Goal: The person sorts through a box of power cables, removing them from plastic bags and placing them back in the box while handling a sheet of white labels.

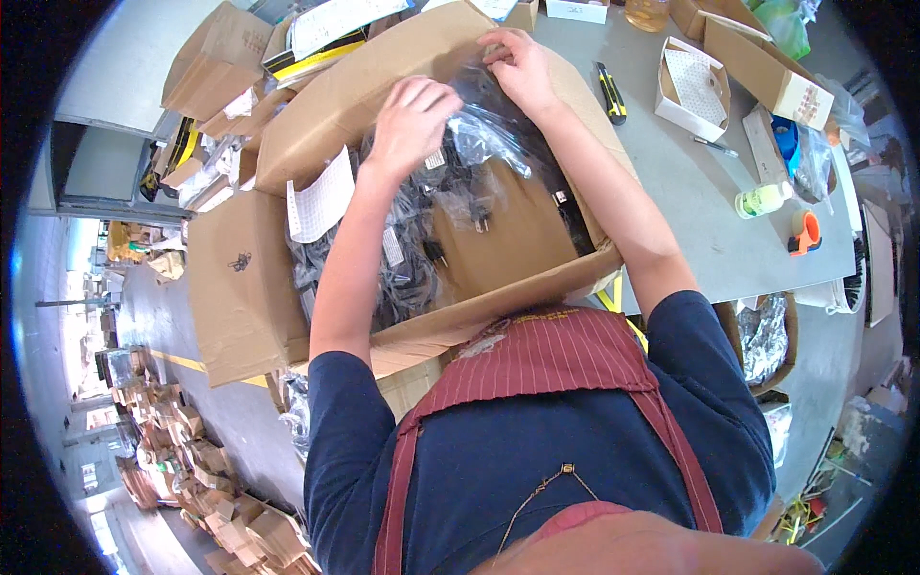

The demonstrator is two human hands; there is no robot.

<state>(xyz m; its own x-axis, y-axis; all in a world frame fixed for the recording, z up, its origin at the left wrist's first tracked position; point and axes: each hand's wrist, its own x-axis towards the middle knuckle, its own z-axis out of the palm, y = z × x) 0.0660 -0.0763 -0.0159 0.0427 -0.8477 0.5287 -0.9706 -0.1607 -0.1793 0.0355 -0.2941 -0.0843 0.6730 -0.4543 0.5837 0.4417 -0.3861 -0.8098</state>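
Observation:
A large open cardboard box [498, 292] stands before me, partly filled with black power adapters and cords in clear plastic bags [407, 273]. My left hand [412, 120] is over the middle of the box, its fingers curled at the edge of a shiny clear plastic bag [484, 139]. At the far side of the box, my right hand [517, 72] has bent fingers close to the upper end of that bag; what lies between them is hidden. A plug [482, 225] shows on the bare brown cardboard inside. White printed paper [323, 198] hangs at the box's left inner wall.
On the grey table [661, 201] at the right lie a yellow-black utility knife [609, 93], a pen [715, 147], a small white-green bottle [764, 199] and an orange tape roll [805, 233]. A small white box [692, 91] stands farther back. Cardboard boxes [244, 522] are piled at the lower left.

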